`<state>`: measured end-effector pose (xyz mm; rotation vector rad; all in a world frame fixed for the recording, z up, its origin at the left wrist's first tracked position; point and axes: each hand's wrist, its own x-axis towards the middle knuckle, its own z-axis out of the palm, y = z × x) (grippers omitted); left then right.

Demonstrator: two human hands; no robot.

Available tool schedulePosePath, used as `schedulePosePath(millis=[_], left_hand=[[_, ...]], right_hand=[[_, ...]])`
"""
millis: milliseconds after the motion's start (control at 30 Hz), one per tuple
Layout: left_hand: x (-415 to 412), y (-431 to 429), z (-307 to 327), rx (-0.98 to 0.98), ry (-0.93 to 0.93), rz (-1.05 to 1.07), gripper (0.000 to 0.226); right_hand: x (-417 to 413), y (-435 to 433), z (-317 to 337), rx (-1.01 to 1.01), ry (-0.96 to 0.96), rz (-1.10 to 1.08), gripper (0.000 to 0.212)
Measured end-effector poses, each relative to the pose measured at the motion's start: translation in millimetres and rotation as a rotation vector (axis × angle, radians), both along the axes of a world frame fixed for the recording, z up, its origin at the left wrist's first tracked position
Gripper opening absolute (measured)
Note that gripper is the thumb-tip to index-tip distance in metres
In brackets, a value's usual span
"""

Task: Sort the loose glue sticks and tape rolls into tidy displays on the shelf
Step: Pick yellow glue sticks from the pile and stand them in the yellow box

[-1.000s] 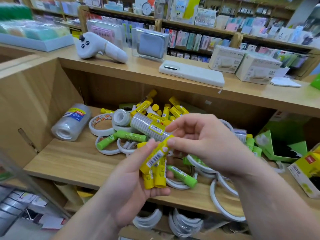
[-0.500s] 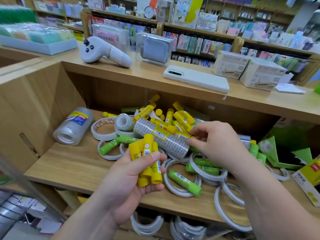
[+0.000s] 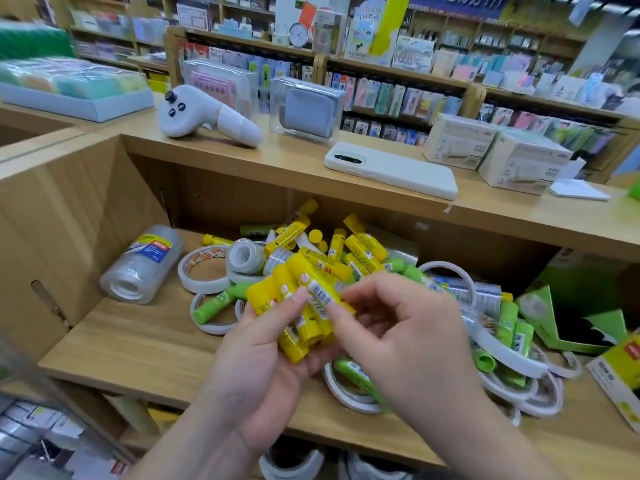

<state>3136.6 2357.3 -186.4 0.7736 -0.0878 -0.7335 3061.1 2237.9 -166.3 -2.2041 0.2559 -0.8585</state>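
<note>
Over the front of the wooden shelf [image 3: 138,341], in the head view, the left hand [image 3: 263,355] is held palm up, its fingers [image 3: 291,301] clenched around a bundle of yellow glue sticks [image 3: 301,327] that fans upward and away from the person. The right hand [image 3: 408,327] meets it from the right; its thumb and forefinger pinch the labelled barrel of one yellow stick [image 3: 320,294] at the top of that bundle, the other fingers loosely curled. Behind the hands, a loose pile of glue sticks [image 3: 360,251], yellow and green mixed, lies across the middle of the shelf against the back wall, tangled with flat white tape rolls [image 3: 201,271]. More white rolls spread to the right and along the front edge, with green sticks [image 3: 512,327] lying over them. A single green stick [image 3: 216,303] rests across a roll just left of the left hand. A shrink-wrapped stack of clear tape [image 3: 142,265] lies on its side near the left wall, apart from the pile. A green display carton [image 3: 571,317] sits opened at the right end, with a yellow box [image 3: 620,372] in front of it. On the board above rest a white controller [image 3: 204,116], a white phone [image 3: 391,169] face down and two pale boxes [image 3: 491,150].
</note>
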Motion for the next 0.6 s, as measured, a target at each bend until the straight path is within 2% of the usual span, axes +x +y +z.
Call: schedulePosePath(millis=[167, 233, 333, 400, 467, 600], left_hand=[[7, 5, -2, 0.078, 0.031, 0.055, 0.04], [10, 9, -1, 0.083, 0.042, 0.079, 0.039], [11, 14, -1, 0.1, 0.051, 0.121, 0.048], [11, 18, -2, 0.111, 0.046, 0.144, 0.056], [11, 23, -4, 0.118, 0.039, 0.163, 0.062], [11, 29, -6, 0.125, 0.033, 0.183, 0.061]], right_hand=[[7, 2, -1, -0.16, 0.067, 0.159, 0.016], [14, -6, 5, -0.165, 0.07, 0.183, 0.013], [34, -35, 11, -0.207, 0.114, -0.001, 0.012], [50, -53, 11, -0.312, 0.338, -0.098, 0.024], [61, -62, 7, -0.359, 0.501, -0.101, 0.03], [72, -61, 3, -0.31, 0.5, -0.083, 0.023]])
